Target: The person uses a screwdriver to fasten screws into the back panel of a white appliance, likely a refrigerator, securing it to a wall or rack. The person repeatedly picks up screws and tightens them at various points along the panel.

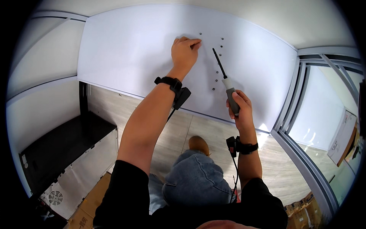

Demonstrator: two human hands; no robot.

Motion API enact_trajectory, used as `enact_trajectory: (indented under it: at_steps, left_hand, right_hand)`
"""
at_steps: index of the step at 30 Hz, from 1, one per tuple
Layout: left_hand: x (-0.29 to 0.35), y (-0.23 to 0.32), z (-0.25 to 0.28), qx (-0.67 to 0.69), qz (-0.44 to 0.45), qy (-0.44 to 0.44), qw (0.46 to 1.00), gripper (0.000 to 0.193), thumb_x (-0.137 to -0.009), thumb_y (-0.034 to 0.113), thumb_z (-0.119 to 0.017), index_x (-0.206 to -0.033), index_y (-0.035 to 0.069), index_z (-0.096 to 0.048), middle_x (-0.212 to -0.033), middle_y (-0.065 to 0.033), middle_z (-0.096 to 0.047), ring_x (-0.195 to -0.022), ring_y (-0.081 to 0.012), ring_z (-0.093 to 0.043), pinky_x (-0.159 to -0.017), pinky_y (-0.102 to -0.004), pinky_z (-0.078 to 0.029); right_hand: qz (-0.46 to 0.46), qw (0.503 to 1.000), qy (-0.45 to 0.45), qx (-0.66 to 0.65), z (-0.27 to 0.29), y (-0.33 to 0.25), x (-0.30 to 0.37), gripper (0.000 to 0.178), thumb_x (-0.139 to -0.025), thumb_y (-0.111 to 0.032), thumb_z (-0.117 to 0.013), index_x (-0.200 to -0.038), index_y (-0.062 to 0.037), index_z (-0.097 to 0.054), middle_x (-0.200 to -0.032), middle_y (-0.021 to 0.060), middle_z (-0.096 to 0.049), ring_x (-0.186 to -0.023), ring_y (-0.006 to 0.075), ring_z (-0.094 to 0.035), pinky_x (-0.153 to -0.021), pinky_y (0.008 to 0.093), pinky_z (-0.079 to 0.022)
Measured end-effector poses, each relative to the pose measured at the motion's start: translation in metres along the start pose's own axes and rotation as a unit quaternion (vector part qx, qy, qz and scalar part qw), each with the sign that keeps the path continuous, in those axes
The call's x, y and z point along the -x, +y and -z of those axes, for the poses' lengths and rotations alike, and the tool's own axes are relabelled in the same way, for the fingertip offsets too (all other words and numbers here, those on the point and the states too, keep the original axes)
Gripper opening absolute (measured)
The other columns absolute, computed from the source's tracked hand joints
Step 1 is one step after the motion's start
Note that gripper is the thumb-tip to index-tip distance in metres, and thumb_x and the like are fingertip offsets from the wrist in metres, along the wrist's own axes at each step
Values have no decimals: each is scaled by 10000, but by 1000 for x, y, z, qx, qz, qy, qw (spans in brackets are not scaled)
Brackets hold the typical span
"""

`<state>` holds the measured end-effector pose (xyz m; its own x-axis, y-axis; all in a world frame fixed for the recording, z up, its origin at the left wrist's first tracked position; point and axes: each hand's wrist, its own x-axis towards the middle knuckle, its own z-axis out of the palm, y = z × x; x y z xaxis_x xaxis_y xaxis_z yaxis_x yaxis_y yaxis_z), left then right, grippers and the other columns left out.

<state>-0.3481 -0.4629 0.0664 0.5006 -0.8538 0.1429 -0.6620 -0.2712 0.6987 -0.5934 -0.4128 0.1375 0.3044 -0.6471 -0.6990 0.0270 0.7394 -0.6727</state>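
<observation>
Left of the screwdriver (229, 87), we find our left hand (185, 51) and forearm barring the way across; farther to its left lies a wide bare stretch of white tabletop (122, 49). Between the screwdriver's tip and that hand, we have only a narrow gap. Right of the screwdriver, we see another open stretch, bounded farther right by the grey metal frame (295, 91). A low sweep meets small dark round pieces (217, 72), whose uneven row crosses beneath its shaft. Around its handle, our right hand (242, 107) fills the passage.
</observation>
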Motion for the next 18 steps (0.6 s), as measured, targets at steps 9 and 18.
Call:
enact_trajectory:
  at_steps: [9, 18]
  left_hand:
    - [20, -13, 34, 146, 135, -7, 980, 200, -847, 172, -672, -1027, 89, -694, -851, -37, -654, -718, -140, -584, -664, -253, -470]
    - [165, -29, 256, 559, 307, 101, 764, 323, -1011, 206, -374, -1205, -13, -510, -1034, -136, -655, -835, -175, -657, -740, -292, -541]
  right_hand:
    - [2, 996, -70, 54, -13, -6, 6, 288, -897, -294, -558, -1027, -37, -575, -654, 22, -553, -376, 65, -391, -361, 218, -232]
    - [-12, 880, -339, 333, -189, -3, 52, 283, -881, -298, -579, -1006, -45, -600, -677, 5, -546, -425, 53, -407, -395, 207, -282]
